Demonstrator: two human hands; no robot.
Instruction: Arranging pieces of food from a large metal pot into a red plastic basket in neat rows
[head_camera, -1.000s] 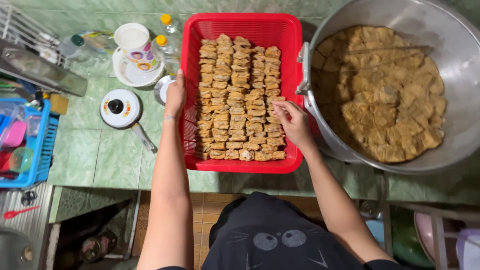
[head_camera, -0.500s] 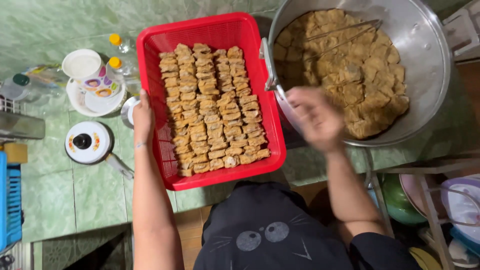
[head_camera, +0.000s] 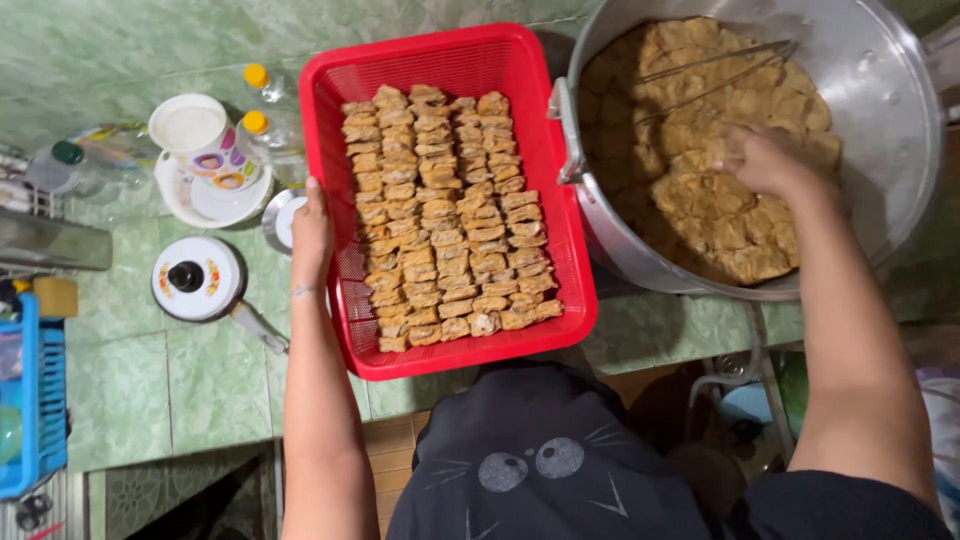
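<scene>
Tofu pieces (head_camera: 720, 215) in pot (head_camera: 890, 110) now under curled right hand (head_camera: 760, 158), previously mid-air.
</scene>
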